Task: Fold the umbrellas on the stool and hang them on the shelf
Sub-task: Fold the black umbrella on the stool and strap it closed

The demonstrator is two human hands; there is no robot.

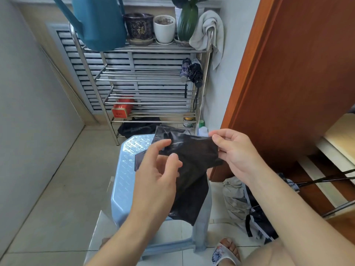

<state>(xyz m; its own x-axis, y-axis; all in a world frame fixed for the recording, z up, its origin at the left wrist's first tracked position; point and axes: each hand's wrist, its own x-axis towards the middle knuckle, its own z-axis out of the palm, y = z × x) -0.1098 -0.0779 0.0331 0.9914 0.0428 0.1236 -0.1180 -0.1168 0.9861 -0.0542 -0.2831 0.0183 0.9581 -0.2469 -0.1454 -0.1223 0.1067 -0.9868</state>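
Above the pale blue plastic stool (124, 179) I hold a piece of black umbrella fabric (194, 169). My right hand (234, 150) pinches its upper right edge between thumb and forefinger. My left hand (157, 169) is at its left side, fingers loosely curled with the fingertips touching the cloth. The fabric hangs down over the stool's right side. Two folded umbrellas (192, 72), one patterned and one black, hang at the right end of the metal shelf (146, 79). Another umbrella (255, 214) lies unfolded on the floor to the right.
Flower pots (153, 27), a teal watering can (99, 22) and a towel (209, 29) sit on the shelf top. A red tin (123, 107) and a black bag (136, 128) are lower down. A wooden door (288, 73) stands at right; my sandalled foot (226, 252) is beside the stool.
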